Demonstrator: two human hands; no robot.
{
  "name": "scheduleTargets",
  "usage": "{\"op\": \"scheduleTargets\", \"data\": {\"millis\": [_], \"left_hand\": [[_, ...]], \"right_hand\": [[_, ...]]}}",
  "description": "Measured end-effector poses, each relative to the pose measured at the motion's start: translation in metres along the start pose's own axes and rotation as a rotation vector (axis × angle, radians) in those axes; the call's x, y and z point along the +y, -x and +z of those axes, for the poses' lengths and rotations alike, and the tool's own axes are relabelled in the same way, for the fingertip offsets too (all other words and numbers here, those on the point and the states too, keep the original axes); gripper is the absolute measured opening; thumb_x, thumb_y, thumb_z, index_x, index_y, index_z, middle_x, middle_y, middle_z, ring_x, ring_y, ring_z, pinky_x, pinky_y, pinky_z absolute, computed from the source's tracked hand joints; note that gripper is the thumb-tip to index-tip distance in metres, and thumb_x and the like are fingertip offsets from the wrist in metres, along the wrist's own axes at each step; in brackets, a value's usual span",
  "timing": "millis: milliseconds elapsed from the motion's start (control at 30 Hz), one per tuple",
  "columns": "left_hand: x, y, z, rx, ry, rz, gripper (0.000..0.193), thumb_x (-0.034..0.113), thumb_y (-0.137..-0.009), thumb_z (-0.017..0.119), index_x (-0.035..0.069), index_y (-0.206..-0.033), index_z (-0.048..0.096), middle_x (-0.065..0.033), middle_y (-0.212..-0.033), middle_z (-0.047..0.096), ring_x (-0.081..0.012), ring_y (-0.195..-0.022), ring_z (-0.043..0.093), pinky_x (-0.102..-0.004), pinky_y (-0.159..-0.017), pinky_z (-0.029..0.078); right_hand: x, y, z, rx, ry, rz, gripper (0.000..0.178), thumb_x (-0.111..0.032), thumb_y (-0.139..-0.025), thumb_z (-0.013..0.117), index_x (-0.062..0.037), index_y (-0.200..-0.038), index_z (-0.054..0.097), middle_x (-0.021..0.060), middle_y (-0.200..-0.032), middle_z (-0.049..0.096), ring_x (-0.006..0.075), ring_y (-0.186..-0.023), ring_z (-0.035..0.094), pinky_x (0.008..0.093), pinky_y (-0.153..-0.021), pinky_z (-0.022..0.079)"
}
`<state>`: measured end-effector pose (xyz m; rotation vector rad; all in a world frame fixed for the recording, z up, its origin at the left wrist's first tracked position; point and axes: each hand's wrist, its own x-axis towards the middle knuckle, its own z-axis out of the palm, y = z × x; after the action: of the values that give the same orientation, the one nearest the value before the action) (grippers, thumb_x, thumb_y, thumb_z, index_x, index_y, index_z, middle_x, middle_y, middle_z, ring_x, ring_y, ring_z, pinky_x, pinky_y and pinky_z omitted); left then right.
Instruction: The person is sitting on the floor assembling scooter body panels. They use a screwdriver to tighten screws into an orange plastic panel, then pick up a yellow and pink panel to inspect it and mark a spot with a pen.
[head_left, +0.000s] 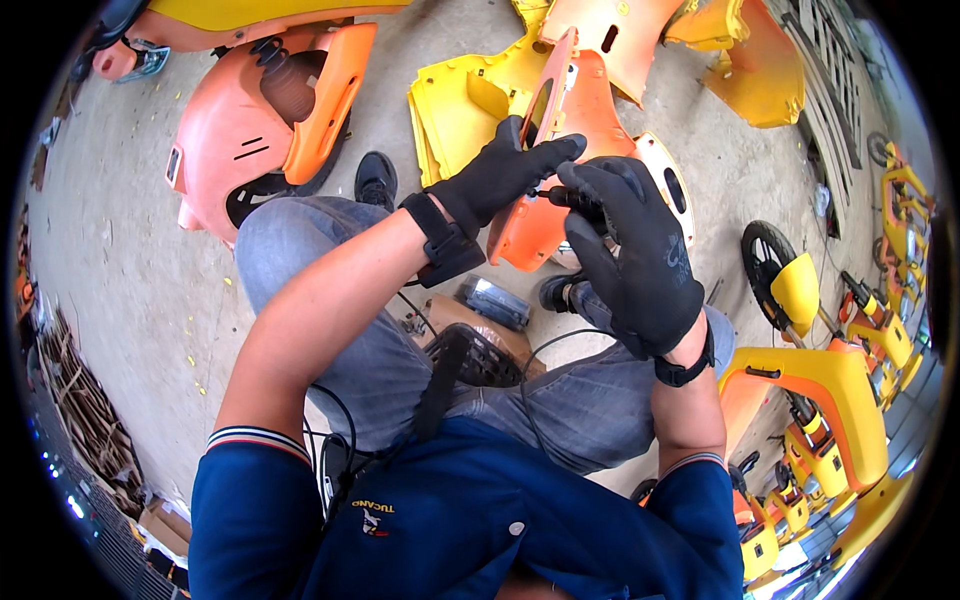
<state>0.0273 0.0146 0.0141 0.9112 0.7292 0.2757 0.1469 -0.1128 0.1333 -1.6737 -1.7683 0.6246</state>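
Note:
In front of me, an orange plastic body panel [528, 238] stands tilted between my feet. My left hand [500, 172], in a black glove, closes on the panel's upper left edge, its fingers partly hidden behind it. A black-handled screwdriver [570, 197] is pinched in my right hand [645, 255], also gloved in black. Its thin tip points left at the panel, close to my left fingers. Whether the tip sits in a screw is too small to tell.
Yellow panels [455, 110] lie just beyond. A large orange cowling [235, 125] rests on the concrete floor at far left. Between my legs are a black crate [480, 358] and a clear-wrapped packet [494, 302]. Yellow frames and a wheel [768, 262] stand at right.

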Motion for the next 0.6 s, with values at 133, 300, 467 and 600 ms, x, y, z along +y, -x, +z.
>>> {"op": "scheduleTargets", "data": {"millis": [133,300,467,600], "left_hand": [[-0.001,-0.002,-0.003,-0.065,0.023,0.029,0.07,0.036,-0.087,0.076,-0.003,-0.134,0.041,-0.0099,-0.114,0.063,-0.0127,-0.095,0.065,-0.0286,-0.081,0.055],[-0.004,0.001,0.0,0.002,0.042,0.002,0.069,0.036,-0.088,0.075,-0.002,-0.134,0.041,-0.0092,-0.114,0.062,-0.0124,-0.098,0.064,-0.0278,-0.083,0.054],[-0.002,0.003,0.002,-0.031,0.094,0.043,0.068,0.036,-0.089,0.074,-0.002,-0.135,0.041,-0.009,-0.115,0.062,-0.0123,-0.1,0.063,-0.0272,-0.084,0.054],[-0.003,-0.001,-0.002,-0.026,0.027,0.025,0.069,0.039,-0.089,0.073,-0.002,-0.135,0.041,-0.0085,-0.115,0.062,-0.0123,-0.099,0.063,-0.0273,-0.082,0.054]], "right_hand": [[0.002,-0.002,-0.001,-0.005,0.016,-0.056,0.031,-0.003,-0.087,0.068,-0.001,-0.118,0.062,0.0154,-0.106,0.065,0.0265,-0.09,0.068,0.0355,-0.08,0.054],[-0.002,0.003,0.003,-0.02,0.047,0.14,0.036,-0.009,-0.084,0.072,-0.0032,-0.117,0.059,0.0156,-0.103,0.062,0.0306,-0.091,0.065,0.037,-0.076,0.052],[-0.007,0.001,0.006,0.035,0.051,0.167,0.035,-0.014,-0.085,0.073,-0.0031,-0.116,0.061,0.0145,-0.098,0.061,0.0292,-0.089,0.065,0.0363,-0.075,0.051],[-0.002,-0.002,0.001,0.042,-0.059,0.075,0.033,-0.009,-0.086,0.07,-0.0033,-0.117,0.06,0.0142,-0.097,0.06,0.0288,-0.088,0.064,0.0361,-0.077,0.051]]}}
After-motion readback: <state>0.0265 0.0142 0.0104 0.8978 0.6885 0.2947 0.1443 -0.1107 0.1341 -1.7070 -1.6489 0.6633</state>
